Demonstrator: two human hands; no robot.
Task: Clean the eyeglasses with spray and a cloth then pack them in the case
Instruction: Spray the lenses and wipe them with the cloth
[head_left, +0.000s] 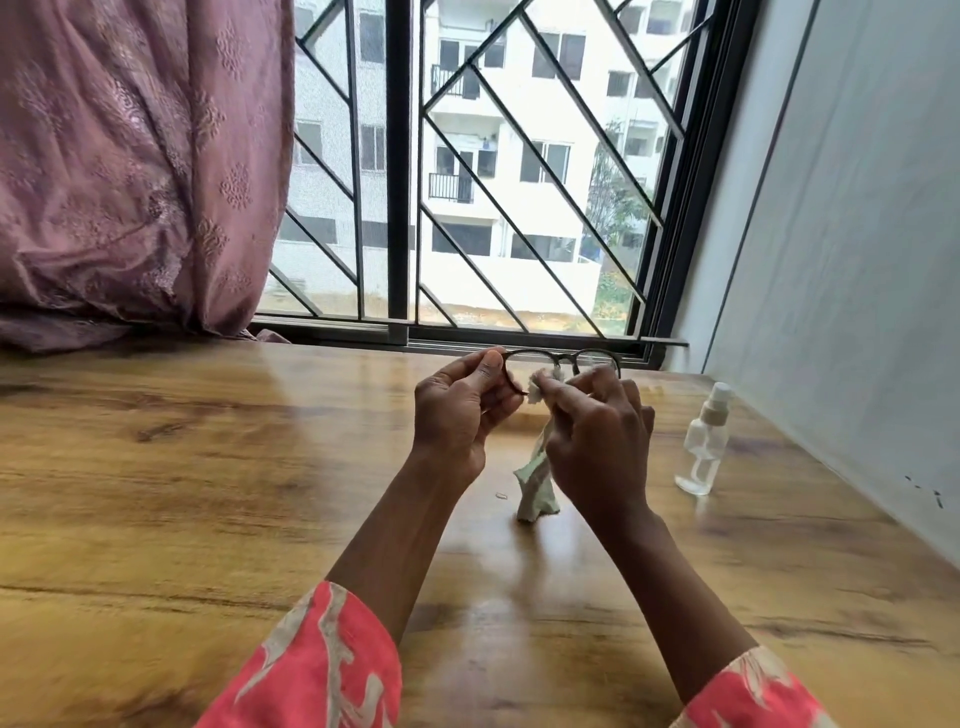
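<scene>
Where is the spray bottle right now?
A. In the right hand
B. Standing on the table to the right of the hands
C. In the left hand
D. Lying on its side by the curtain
B: the spray bottle stands upright on the table, apart from both hands; the left hand holds the glasses and the right hand holds the cloth.
</scene>
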